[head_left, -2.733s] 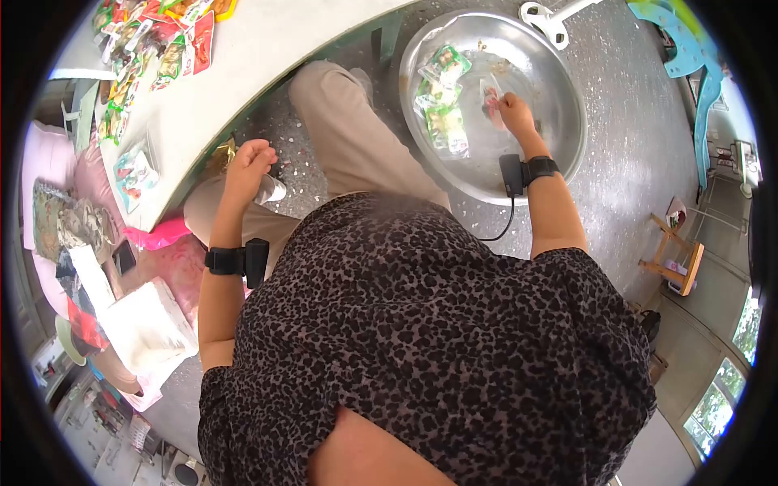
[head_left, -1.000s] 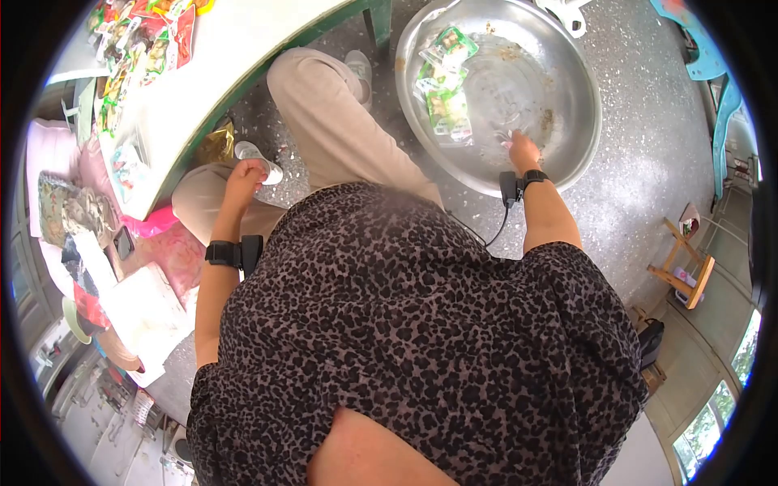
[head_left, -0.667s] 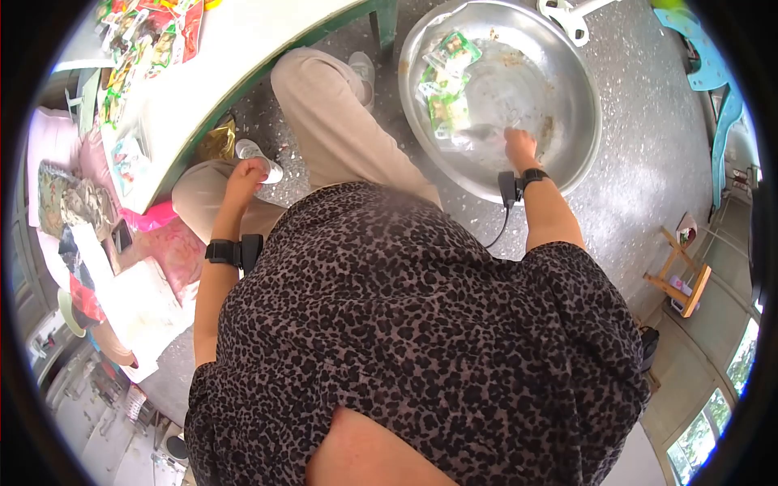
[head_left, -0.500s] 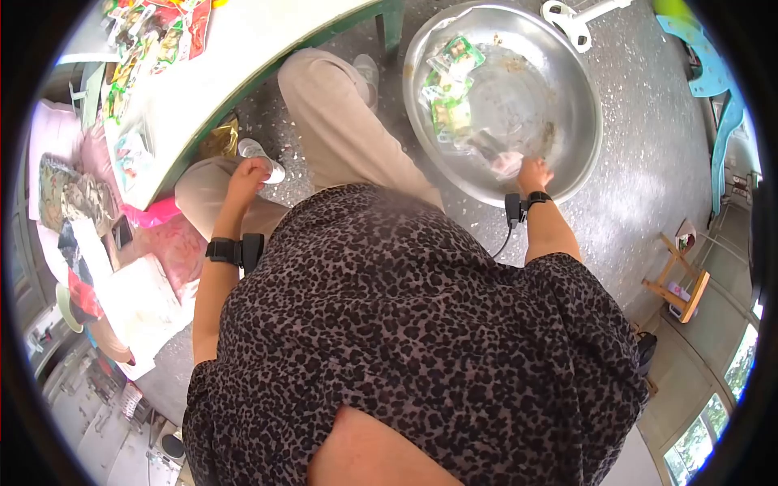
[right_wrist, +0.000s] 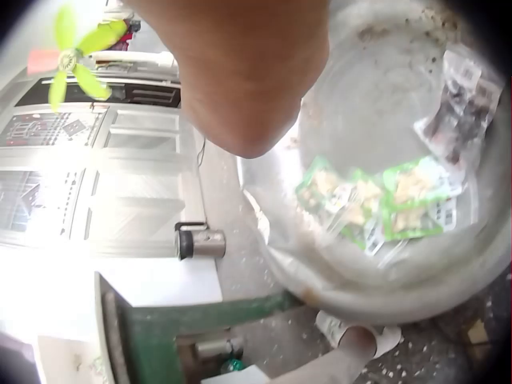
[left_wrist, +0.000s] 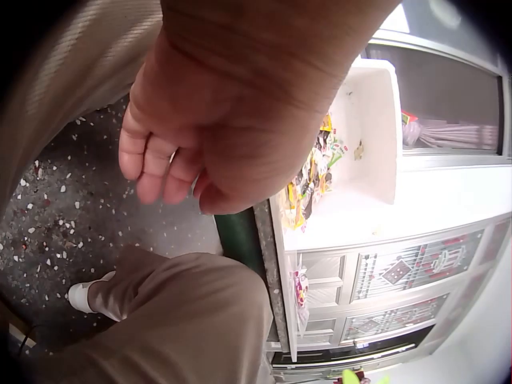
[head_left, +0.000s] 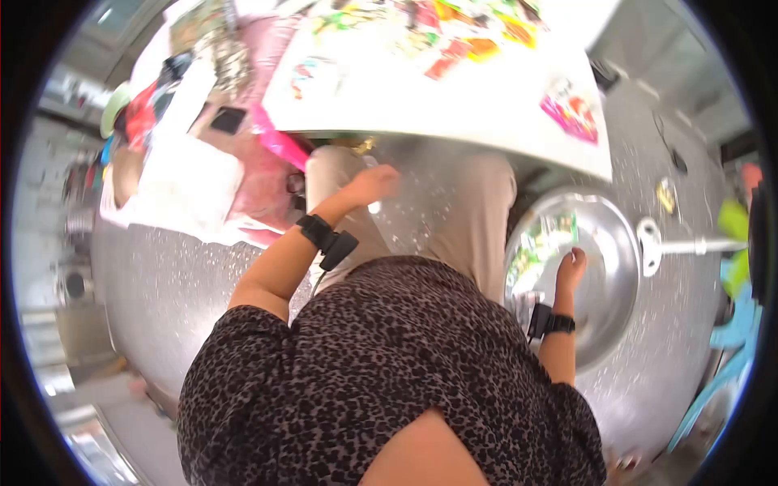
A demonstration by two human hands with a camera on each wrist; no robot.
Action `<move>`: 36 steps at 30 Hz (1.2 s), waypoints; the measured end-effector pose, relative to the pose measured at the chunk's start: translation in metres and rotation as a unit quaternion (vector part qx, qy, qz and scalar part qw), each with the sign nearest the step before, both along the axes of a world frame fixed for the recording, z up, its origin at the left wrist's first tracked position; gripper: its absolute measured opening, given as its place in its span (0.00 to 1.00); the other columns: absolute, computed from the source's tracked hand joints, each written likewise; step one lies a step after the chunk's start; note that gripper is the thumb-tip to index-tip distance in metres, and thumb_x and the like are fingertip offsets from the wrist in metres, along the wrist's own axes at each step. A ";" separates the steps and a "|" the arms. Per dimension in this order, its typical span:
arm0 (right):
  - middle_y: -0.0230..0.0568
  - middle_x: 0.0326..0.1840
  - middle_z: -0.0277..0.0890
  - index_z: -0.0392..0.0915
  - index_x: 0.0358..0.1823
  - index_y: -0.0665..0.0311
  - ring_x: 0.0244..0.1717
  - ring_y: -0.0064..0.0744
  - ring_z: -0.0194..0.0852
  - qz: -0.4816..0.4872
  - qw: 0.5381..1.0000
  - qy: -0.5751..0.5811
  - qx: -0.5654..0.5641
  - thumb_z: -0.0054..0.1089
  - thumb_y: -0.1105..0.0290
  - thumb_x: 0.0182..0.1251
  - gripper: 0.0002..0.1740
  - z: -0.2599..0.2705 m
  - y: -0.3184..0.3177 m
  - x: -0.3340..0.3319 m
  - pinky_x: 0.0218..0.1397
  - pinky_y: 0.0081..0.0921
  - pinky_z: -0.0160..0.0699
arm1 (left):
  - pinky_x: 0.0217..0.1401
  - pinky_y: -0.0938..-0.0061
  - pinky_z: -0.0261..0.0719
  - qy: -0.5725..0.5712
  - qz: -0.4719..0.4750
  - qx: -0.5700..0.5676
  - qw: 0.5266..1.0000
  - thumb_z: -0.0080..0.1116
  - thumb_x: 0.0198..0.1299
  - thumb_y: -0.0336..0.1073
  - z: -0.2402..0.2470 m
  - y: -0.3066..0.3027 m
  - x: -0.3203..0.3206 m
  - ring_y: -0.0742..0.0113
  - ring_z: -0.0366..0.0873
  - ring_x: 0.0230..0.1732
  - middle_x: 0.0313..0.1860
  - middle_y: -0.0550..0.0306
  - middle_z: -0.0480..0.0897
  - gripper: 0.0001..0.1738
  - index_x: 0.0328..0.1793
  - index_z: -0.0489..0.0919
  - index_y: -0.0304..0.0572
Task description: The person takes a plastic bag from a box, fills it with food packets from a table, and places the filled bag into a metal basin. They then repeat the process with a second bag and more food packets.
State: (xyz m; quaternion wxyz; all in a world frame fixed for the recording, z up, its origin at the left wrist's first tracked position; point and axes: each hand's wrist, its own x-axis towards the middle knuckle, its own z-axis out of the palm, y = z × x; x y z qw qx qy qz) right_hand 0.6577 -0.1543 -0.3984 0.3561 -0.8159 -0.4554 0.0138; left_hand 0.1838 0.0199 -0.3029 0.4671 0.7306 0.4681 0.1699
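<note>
In the head view, my right hand (head_left: 571, 274) is over the metal basin (head_left: 613, 304), with nothing visible in its fingers. Several green-and-clear snack packets (right_wrist: 384, 200) lie in the basin. Apart from them, near the wall, sits a clear packet with dark contents (right_wrist: 462, 112). The right wrist view hides my right fingers behind the wrist. My left hand (head_left: 374, 185), blurred in the head view, hovers over my lap near the table edge. Its fingers (left_wrist: 156, 164) are loosely bent and hold nothing.
A white table (head_left: 356, 109) ahead bears many colourful packets (head_left: 454, 49) and a pink bag (head_left: 571, 109). To the left, a phone (head_left: 228, 120) lies beside a white cushion-like item (head_left: 190, 182). A white fan stand (head_left: 689, 246) lies right of the basin.
The right hand carried a clear packet within the basin, let go of it and drew away. My view has swung left toward the table. The left hand has shifted and is now blurred.
</note>
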 end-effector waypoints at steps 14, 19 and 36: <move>0.52 0.41 0.67 0.68 0.34 0.68 0.45 0.49 0.64 0.311 0.936 0.013 0.165 0.49 0.78 0.47 0.10 0.136 0.136 -0.174 0.49 0.36 0.62 | 0.37 0.81 0.68 -0.117 0.147 -0.018 0.982 0.50 0.53 0.36 0.161 0.059 -0.077 0.76 0.71 0.36 0.34 0.64 0.73 0.11 0.41 0.70 0.40; 0.51 0.40 0.68 0.68 0.33 0.67 0.44 0.49 0.65 0.346 0.923 -0.099 0.140 0.51 0.78 0.43 0.12 0.130 0.138 -0.189 0.47 0.37 0.64 | 0.36 0.79 0.67 -0.061 0.208 0.116 0.969 0.49 0.49 0.37 0.155 0.086 -0.128 0.72 0.71 0.32 0.29 0.58 0.75 0.12 0.37 0.72 0.36; 0.49 0.37 0.69 0.69 0.31 0.65 0.39 0.47 0.67 0.353 0.922 -0.122 0.101 0.51 0.77 0.43 0.10 0.160 0.136 -0.190 0.42 0.37 0.64 | 0.53 0.65 0.63 0.407 0.502 0.196 0.738 0.53 0.41 0.45 0.097 -0.018 -0.376 0.48 0.67 0.48 0.44 0.39 0.72 0.28 0.49 0.70 0.36</move>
